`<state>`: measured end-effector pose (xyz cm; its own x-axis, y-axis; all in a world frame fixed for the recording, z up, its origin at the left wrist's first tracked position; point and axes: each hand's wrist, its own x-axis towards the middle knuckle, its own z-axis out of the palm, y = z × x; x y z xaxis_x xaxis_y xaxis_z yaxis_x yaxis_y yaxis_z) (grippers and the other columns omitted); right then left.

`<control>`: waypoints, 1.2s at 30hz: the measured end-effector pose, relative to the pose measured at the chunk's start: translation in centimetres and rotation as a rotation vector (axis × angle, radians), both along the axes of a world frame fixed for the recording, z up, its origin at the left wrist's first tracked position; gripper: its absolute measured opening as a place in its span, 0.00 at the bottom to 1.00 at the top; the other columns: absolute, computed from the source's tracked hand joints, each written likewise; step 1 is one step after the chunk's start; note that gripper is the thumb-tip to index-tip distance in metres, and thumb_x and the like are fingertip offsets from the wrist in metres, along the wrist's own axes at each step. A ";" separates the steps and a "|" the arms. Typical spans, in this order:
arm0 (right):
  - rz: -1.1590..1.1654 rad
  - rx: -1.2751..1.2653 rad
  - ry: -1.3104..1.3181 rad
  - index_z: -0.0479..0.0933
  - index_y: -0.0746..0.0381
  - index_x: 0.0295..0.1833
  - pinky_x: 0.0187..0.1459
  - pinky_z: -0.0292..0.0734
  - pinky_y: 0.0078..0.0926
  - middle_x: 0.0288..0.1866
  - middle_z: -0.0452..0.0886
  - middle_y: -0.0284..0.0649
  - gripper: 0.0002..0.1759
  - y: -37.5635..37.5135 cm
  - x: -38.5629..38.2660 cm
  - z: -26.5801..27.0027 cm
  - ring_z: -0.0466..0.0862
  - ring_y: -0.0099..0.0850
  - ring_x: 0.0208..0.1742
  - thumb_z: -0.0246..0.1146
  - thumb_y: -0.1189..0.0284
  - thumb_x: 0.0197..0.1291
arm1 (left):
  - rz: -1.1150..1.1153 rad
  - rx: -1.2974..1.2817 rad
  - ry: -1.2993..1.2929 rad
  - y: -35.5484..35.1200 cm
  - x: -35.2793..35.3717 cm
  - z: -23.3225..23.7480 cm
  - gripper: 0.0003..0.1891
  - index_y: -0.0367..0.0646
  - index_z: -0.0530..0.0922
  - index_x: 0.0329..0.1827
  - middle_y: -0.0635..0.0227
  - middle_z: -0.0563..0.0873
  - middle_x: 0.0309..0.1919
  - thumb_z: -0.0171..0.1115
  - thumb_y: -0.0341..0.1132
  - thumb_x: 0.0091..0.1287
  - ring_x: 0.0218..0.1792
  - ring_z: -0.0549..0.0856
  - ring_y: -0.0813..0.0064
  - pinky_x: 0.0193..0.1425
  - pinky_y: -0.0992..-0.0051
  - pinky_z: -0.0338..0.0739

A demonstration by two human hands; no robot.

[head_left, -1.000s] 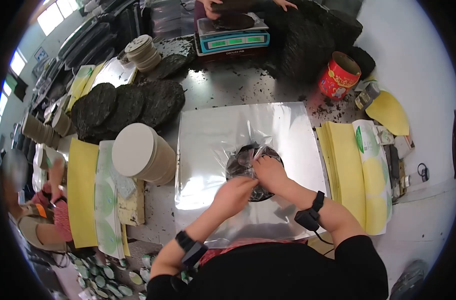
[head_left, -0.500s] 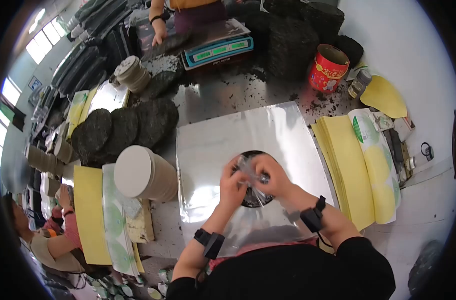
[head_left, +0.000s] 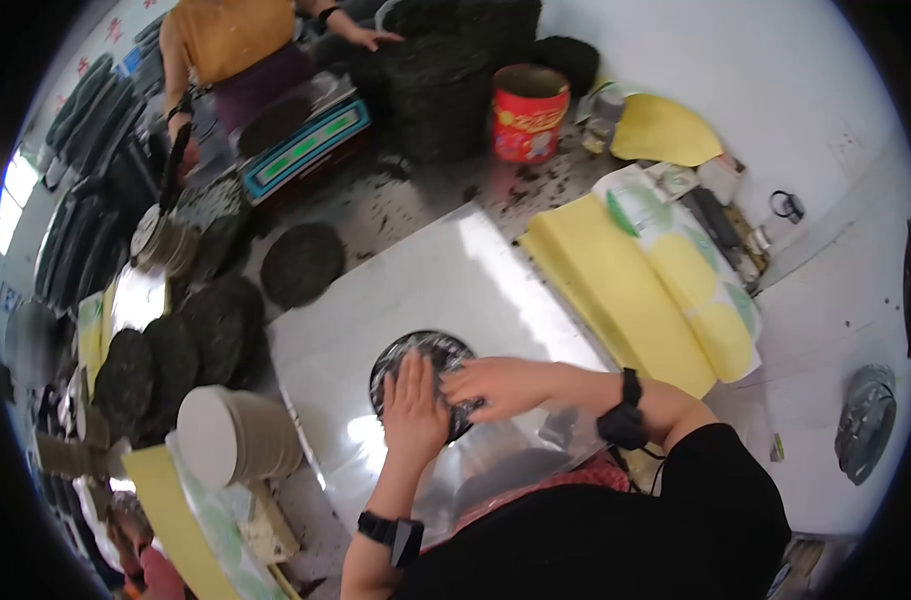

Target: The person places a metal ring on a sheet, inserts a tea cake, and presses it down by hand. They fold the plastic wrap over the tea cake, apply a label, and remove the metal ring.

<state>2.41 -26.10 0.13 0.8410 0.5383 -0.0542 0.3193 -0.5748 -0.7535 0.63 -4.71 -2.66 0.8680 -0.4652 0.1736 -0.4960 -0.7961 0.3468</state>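
Observation:
A round dark disc with clear, shiny plastic over it lies on a large transparent sheet at the table's middle. My left hand rests flat on the disc's left part, its fingers stretched out and pointing away from me. From the right, my right hand reaches over the disc's right edge, fingers spread and bent on the plastic. Both palms face down, and the hands nearly meet. Part of the disc is hidden under them.
Left of the sheet stand a stack of pale round discs and dark round cakes. Yellow sheets lie right. Behind are a red tin, a scale and a co-worker.
The view has turned and shifted. My hands, pinched together on gathered plastic before, have parted and come down onto the disc. A dark cake now lies by the sheet's far-left edge.

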 end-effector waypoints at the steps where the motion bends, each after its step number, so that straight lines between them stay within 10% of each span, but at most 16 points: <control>1: -0.027 0.138 0.300 0.79 0.60 0.48 0.58 0.72 0.39 0.52 0.80 0.49 0.19 -3.2 0.8 2.0 0.77 0.45 0.57 0.65 0.66 0.50 | -0.014 0.043 0.009 0.1 0.0 0.1 0.33 0.33 0.63 0.71 0.49 0.60 0.74 0.55 0.34 0.60 0.75 0.61 0.54 0.76 0.50 0.51; 4: -0.826 -0.366 -0.556 0.76 0.60 0.46 0.61 0.67 0.45 0.55 0.77 0.48 0.21 -16.4 5.9 0.0 0.74 0.48 0.59 0.69 0.69 0.43 | -0.008 0.081 0.014 -0.1 0.0 0.4 0.34 0.34 0.64 0.71 0.50 0.59 0.75 0.56 0.36 0.60 0.75 0.59 0.57 0.77 0.50 0.50; 7: -0.865 -1.100 -0.868 0.76 0.61 0.46 0.68 0.58 0.60 0.67 0.69 0.50 0.17 -30.1 8.5 -7.2 0.67 0.50 0.69 0.66 0.74 0.47 | -0.005 0.101 0.024 -0.2 -0.1 0.6 0.34 0.34 0.64 0.71 0.49 0.58 0.75 0.56 0.37 0.60 0.76 0.59 0.58 0.77 0.50 0.50; 13: -0.937 -0.701 -0.794 0.76 0.61 0.43 0.63 0.66 0.53 0.61 0.76 0.48 0.11 -32.1 8.2 -9.0 0.72 0.48 0.65 0.64 0.74 0.53 | 0.001 0.064 0.000 -0.4 -0.1 0.9 0.33 0.35 0.65 0.71 0.52 0.60 0.74 0.56 0.37 0.60 0.75 0.59 0.60 0.77 0.52 0.50; 15: -1.150 -0.308 -0.754 0.78 0.60 0.38 0.53 0.75 0.42 0.45 0.83 0.46 0.07 -34.5 9.7 -11.6 0.82 0.45 0.50 0.66 0.70 0.55 | 0.017 0.067 -0.017 -0.1 -0.2 0.5 0.34 0.35 0.64 0.71 0.53 0.61 0.74 0.57 0.38 0.61 0.75 0.60 0.61 0.77 0.54 0.51; 18: -1.026 -0.376 -0.319 0.79 0.61 0.33 0.36 0.77 0.41 0.30 0.83 0.47 0.12 -26.5 8.3 -6.1 0.83 0.46 0.33 0.68 0.63 0.52 | 0.020 0.011 -0.021 0.2 -0.3 0.2 0.35 0.35 0.60 0.73 0.54 0.61 0.74 0.56 0.39 0.63 0.75 0.60 0.62 0.77 0.56 0.51; 21: -0.451 -0.263 -0.588 0.82 0.55 0.42 0.33 0.78 0.36 0.35 0.86 0.39 0.14 -9.8 2.6 0.7 0.84 0.43 0.32 0.68 0.58 0.55 | 0.032 -0.080 -0.012 0.4 -0.3 -0.2 0.36 0.36 0.57 0.75 0.54 0.61 0.74 0.56 0.40 0.65 0.75 0.60 0.61 0.78 0.56 0.51; 23: -0.280 0.180 -0.339 0.75 0.56 0.61 0.46 0.82 0.30 0.57 0.82 0.43 0.28 -2.1 -2.9 2.5 0.86 0.40 0.49 0.70 0.71 0.51 | 0.038 -0.099 -0.005 0.5 -0.3 -0.4 0.35 0.37 0.58 0.74 0.54 0.60 0.75 0.55 0.40 0.66 0.75 0.60 0.61 0.77 0.57 0.51; 25: -0.015 0.042 -0.500 0.61 0.63 0.72 0.69 0.65 0.42 0.74 0.64 0.48 0.42 1.6 -3.4 0.5 0.65 0.44 0.74 0.69 0.66 0.52 | -0.038 0.064 -0.060 1.2 -0.1 -1.4 0.32 0.42 0.62 0.73 0.57 0.64 0.73 0.56 0.42 0.66 0.75 0.61 0.60 0.77 0.59 0.53; 29: 0.157 -0.467 -0.336 0.52 0.71 0.75 0.75 0.38 0.57 0.77 0.53 0.59 0.45 3.2 -3.9 0.4 0.51 0.48 0.79 0.56 0.50 0.64 | -0.120 -0.070 0.000 1.8 -0.1 -2.1 0.32 0.51 0.66 0.71 0.64 0.71 0.70 0.59 0.47 0.64 0.72 0.66 0.60 0.75 0.63 0.60; 33: -0.085 0.291 -0.250 0.52 0.69 0.76 0.74 0.35 0.60 0.78 0.48 0.59 0.42 7.8 -1.9 -1.9 0.46 0.52 0.80 0.51 0.50 0.68 | -0.092 -0.268 0.057 1.5 -0.3 -1.4 0.32 0.47 0.63 0.72 0.60 0.68 0.71 0.59 0.41 0.64 0.71 0.67 0.58 0.75 0.61 0.59; 36: -0.077 -0.047 -0.353 0.53 0.61 0.77 0.73 0.33 0.65 0.80 0.46 0.55 0.38 9.2 -1.6 -3.6 0.44 0.52 0.81 0.50 0.51 0.69 | -0.013 -0.513 0.245 2.4 0.2 -0.7 0.31 0.43 0.61 0.73 0.57 0.65 0.72 0.56 0.35 0.66 0.72 0.65 0.56 0.76 0.60 0.56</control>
